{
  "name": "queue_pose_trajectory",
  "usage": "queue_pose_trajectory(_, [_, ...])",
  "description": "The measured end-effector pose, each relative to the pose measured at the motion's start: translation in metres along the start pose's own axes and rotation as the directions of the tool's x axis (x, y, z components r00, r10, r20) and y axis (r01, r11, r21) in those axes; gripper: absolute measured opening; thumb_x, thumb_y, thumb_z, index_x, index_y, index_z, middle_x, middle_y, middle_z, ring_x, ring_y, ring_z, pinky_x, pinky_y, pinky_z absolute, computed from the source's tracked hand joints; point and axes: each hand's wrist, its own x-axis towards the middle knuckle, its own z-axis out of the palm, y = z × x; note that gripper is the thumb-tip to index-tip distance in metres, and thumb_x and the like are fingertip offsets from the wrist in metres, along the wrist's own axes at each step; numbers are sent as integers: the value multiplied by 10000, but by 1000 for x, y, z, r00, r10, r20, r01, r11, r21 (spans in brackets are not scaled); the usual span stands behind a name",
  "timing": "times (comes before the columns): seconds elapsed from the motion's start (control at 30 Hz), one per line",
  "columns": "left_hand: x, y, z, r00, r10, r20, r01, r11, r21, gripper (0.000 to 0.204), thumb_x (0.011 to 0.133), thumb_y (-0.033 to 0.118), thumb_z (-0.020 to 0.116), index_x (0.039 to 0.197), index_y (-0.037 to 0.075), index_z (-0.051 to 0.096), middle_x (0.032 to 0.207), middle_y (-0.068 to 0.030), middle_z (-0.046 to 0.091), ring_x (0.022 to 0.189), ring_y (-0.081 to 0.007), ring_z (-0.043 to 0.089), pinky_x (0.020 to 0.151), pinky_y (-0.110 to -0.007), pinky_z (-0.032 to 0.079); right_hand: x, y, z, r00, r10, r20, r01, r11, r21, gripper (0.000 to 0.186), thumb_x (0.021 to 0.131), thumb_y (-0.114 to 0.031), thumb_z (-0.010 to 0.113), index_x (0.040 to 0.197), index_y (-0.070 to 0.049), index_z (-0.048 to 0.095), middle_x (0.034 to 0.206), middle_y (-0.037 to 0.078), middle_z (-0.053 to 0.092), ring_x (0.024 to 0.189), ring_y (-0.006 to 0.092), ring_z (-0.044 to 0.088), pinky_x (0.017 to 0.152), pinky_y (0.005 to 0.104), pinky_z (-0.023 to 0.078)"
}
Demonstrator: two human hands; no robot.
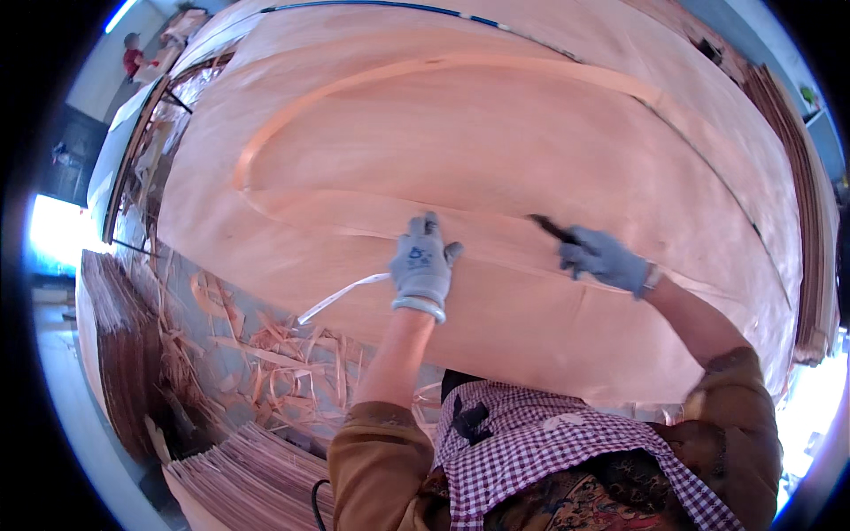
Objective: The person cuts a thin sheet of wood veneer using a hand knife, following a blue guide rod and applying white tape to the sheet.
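Veneer sheet (496,142) between two stacks (816,221)

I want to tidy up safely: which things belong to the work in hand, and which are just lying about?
Belonging to the work:
large pinkish wood-like sheet, under the grey-gloved left hand
dark slim hand tool, in the grey-gloved right hand

Apparently just lying about:
narrow pinkish scraps, on the floor
stacked pinkish wood-like sheets, lower left
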Motion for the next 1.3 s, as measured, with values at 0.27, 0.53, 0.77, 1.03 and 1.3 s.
queue_pose_trajectory(0.27, [4,-19,4,999,29,-20,-32,987,-158,447,849,262,579,1271,144,497,1197,-75,488,1013,-320,550,719,-458,514,126,-37,69,987,156,22,-142,941,-308,239,864,-217,596,829,-1,499,642,78,537,549,141,538,540,299,473])
queue_pose_trajectory(0.53, [36,-109,-32,965,-159,-209,175,983,59,387,875,312,531,1244,195,541,1310,-59,475,990,-328,561,731,-438,520,125,-35,76,983,173,-59,-182,929,-323,232,833,-203,638,843,-13,505,663,101,550,557,178,534,532,319,433])
queue_pose_trajectory(0.77, [40,-124,-22,970,-147,-193,170,979,112,439,872,393,525,1280,232,522,1331,-64,470,1022,-341,526,729,-430,523,135,-42,71,983,148,107,-87,893,-441,246,903,-280,535,871,-37,511,702,98,540,608,164,523,570,322,433])
queue_pose_trajectory(1.03, [44,-133,-8,962,-78,-264,121,981,151,501,864,399,550,1301,164,483,1290,-68,483,956,-298,540,672,-397,511,271,-138,149,899,-212,384,439,437,-785,236,936,-318,445,968,-120,568,810,135,640,746,319,615,651,422,466])
queue_pose_trajectory(1.3, [42,-127,-11,960,-166,-224,177,984,33,550,830,361,607,1283,101,437,1218,-83,526,921,-320,559,690,-415,516,306,-175,199,886,-80,456,463,149,-874,274,890,-332,489,1065,-175,630,982,106,674,920,288,648,747,400,497])
